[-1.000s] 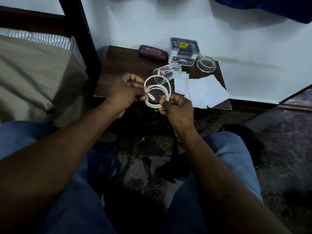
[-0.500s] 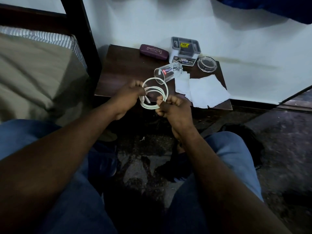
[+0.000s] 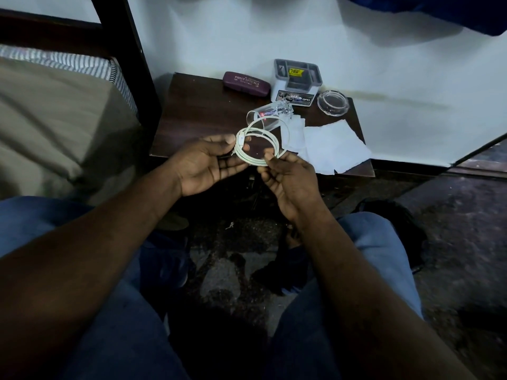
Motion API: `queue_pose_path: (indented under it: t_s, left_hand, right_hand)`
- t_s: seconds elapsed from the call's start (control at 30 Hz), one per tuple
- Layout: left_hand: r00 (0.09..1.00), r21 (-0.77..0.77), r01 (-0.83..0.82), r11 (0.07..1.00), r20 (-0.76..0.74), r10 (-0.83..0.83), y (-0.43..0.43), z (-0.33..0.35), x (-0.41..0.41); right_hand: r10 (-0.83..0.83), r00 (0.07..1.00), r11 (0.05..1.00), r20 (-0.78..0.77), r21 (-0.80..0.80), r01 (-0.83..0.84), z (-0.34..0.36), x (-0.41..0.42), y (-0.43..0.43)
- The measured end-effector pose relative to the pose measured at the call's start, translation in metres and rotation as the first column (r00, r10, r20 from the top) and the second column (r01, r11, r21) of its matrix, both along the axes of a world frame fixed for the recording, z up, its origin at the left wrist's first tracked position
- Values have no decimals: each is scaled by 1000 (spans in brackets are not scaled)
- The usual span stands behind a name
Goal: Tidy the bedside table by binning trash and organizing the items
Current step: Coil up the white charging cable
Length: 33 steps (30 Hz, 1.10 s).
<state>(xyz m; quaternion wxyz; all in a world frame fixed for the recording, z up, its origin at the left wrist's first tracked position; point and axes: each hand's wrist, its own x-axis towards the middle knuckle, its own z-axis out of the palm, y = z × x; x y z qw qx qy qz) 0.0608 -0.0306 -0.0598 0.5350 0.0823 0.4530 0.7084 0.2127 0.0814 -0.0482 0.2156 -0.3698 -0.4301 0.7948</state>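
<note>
One white cable coil (image 3: pixel 276 142) in pinch grips between left hand (image 3: pixel 204 165) and right hand (image 3: pixel 290 182)

Wht wall (image 3: pixel 384 50), dk bed frame (image 3: pixel 129 50), speckled flr (image 3: pixel 452 215).

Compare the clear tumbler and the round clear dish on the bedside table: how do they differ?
The tumbler lies on its side, mouth toward the camera; the dish sits flat. The tumbler is tall-walled, the dish shallow. The tumbler is mid-table beside the papers; the dish is at the back right corner. Both are clear.
</note>
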Motion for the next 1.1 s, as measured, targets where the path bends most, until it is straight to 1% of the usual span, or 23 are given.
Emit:
queue_pose_path:
  t_s: [0.13,0.27,0.33,0.43,0.5,0.53,0.63,0.73,0.8,0.83,0.9,0.93,1.0,1.03,1.1]
  left_hand:
    - [1000,-19,-27,999,-11,26,0,-1,0]
    - [999,-28,-27,999,21,27,0,3,1]
    - [999,-64,-45,997,12,45,0,4,1]
    - [989,-221,-98,970,-134,69,2,1,3]
    - [963,-341,-208,917,-236,130,2,-5,1]
    - [945,-376,-266,888,-285,162,2,-7,-1]
    - [910,-393,-354,849,-354,215,0,-10,-13]
    - [903,-396,-366,842,-371,218,-2,-2,-19]
    - [916,-388,-318,865,-362,174,-2,6,-14]
    - [935,-380,-258,888,-330,130,-3,9,-9]
    - [981,-346,-69,936,-196,0,-6,16,-1]
    - [988,-321,31,946,-132,-77,-8,19,2]
    - [975,-280,176,944,-80,-205,-8,22,8]
    - [969,-264,207,942,-76,-234,-7,21,12]
    - [970,-258,197,946,-91,-226,-2,19,20]
  right_hand:
    - [-2,1000,1000,-29,-14,1,2,1,-1]
    - [-5,998,1000,-56,-2,5,5,1,-1]
    - [-5,998,1000,-68,1,5,5,1,-1]
    - [-4,998,1000,-61,19,5,5,0,-3]
    - [-36,998,999,-55,19,38,5,0,-2]
    - [-65,997,998,-46,24,66,5,1,2]
    - [-100,994,988,31,122,96,4,5,12]
    - [-121,990,980,66,169,109,-1,3,11]
    - [-172,981,967,93,208,150,-4,3,11]
    - [-198,974,958,106,231,170,-5,3,13]
    - [-236,963,942,128,272,195,-10,3,18]
    - [-251,958,935,139,293,202,-12,2,19]
    - [-271,951,922,151,326,211,-14,1,19]
    - [-272,950,918,152,337,209,-15,1,18]
    - [-248,958,920,142,345,187,-16,0,16]
